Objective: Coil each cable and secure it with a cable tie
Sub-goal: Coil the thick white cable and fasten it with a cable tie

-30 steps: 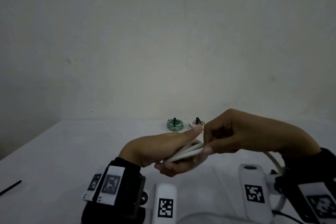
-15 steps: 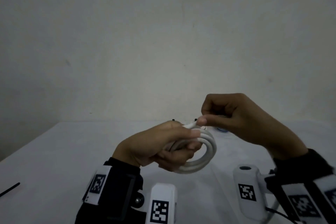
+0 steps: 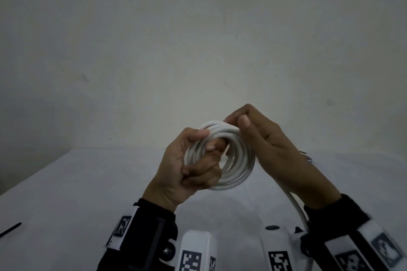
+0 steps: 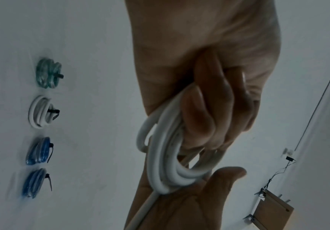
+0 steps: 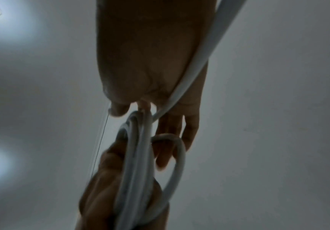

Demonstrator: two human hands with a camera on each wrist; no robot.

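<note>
White table [image 3: 66,193], four tied coils [image 4: 40,130] behind cable-gripping hands [image 3: 185,167].

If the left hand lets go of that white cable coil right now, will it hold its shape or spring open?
Probably spring open: the white cable coil shows no tie around it, and only the left hand and right hand hold the loops together. The cable looks thick and fairly stiff. The loose tail hanging below may also tug it.

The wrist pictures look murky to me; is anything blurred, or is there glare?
Left wrist: dim, the tied coils on the table are soft and smeared. Right wrist: two bright glare patches at the left edge, the cable and lower hand blurred. Head: dark but sharper.
</note>
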